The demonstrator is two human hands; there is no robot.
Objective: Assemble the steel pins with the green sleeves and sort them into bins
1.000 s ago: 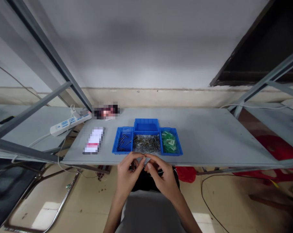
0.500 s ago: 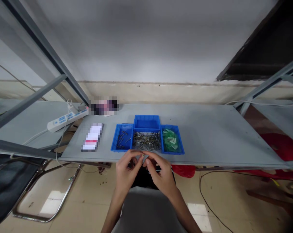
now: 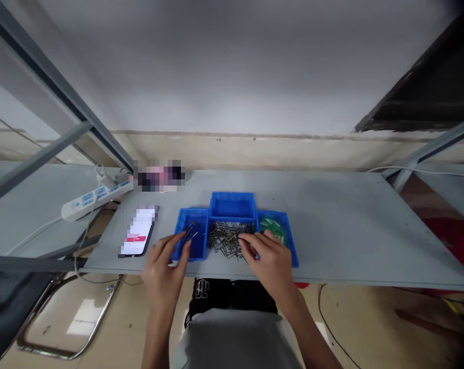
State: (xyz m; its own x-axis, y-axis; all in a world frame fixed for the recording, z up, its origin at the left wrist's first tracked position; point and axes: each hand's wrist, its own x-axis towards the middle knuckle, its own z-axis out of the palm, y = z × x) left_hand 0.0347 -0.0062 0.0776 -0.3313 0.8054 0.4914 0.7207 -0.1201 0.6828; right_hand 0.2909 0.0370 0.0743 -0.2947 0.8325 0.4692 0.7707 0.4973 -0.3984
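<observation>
Three blue trays stand side by side near the front edge of a grey table (image 3: 332,225). My left hand (image 3: 163,267) reaches with stretched, parted fingers over the front rim of the left tray (image 3: 183,225), which holds a few dark metal pins. My right hand (image 3: 268,259) lies over the middle tray's pile of metal pins (image 3: 224,238), its fingertips curled down into the pile. What they grip is hidden. The same hand covers part of the right tray, which holds green plastic parts (image 3: 272,225).
An empty blue tray (image 3: 232,205) sits behind the middle one. A phone (image 3: 138,238) lies left of the trays, and a white power strip (image 3: 96,192) with cables lies further left. Grey frame bars slant on both sides. A chair frame (image 3: 63,328) stands below left.
My hands have parted from a joint pinch in front of the table. The left hand went to the left tray, the right to the pin pile. The camera tilted down a little.
</observation>
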